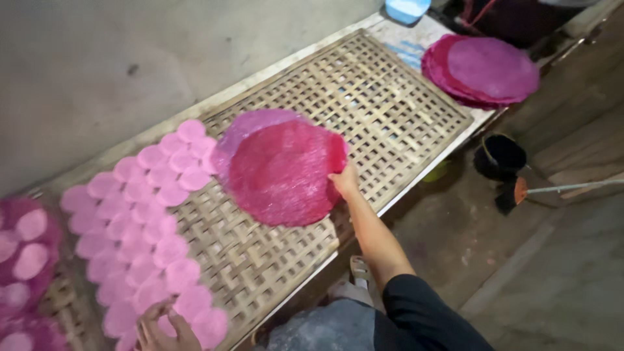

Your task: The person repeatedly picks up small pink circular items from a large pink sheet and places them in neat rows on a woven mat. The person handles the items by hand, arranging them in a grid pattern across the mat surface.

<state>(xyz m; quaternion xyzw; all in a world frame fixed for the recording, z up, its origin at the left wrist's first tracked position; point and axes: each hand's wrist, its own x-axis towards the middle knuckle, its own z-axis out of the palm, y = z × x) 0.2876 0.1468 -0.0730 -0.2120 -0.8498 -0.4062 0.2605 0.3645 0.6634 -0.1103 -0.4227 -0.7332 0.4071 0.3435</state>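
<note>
My right hand (344, 182) grips the right edge of a large round dark-pink sheet (283, 172), which lies over a paler pink sheet (250, 127) on a woven bamboo tray (377, 104). My left hand (166, 328) rests at the bottom of the view, its fingers on small pale-pink round pieces (149, 227) that overlap in rows across the tray's left part. Whether the left hand grips a piece I cannot tell.
A stack of large pink rounds (484, 68) sits at the tray's far right end beside a blue container (406, 10). More pink pieces on a darker sheet (26, 247) lie at the left. A black bucket (500, 156) stands on the floor. A grey wall (130, 58) runs behind.
</note>
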